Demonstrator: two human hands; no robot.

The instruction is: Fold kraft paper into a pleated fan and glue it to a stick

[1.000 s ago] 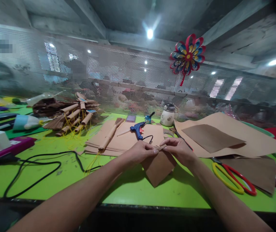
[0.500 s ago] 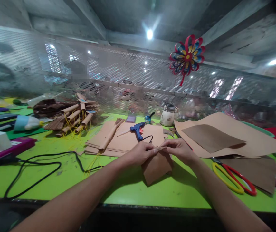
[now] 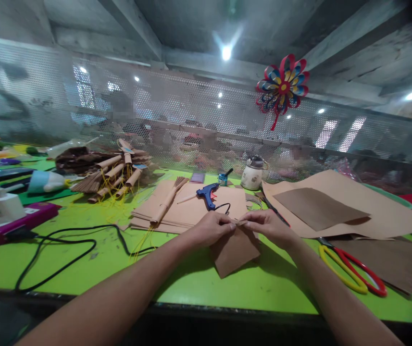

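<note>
A piece of brown kraft paper hangs between my hands, low over the green table. My left hand pinches its upper edge from the left, fingers closed. From the right, my right hand pinches the same folded edge, its fingertips close to those of the left. The fold itself is partly hidden by my fingers. Just beyond the hands, a blue glue gun lies on a stack of tan paper sheets. A rolled paper piece with a fringed end rests on the same stack.
Yellow-and-red-handled scissors lie at right, near large paper sheets. A black cable loops from a purple power strip. Bundled paper rolls sit at back left. A white jar stands behind. Perforated mesh borders the table.
The whole view has shifted slightly, so things sit a little farther right. Both hands keep their pinch on the paper, with only slight finger movement.
</note>
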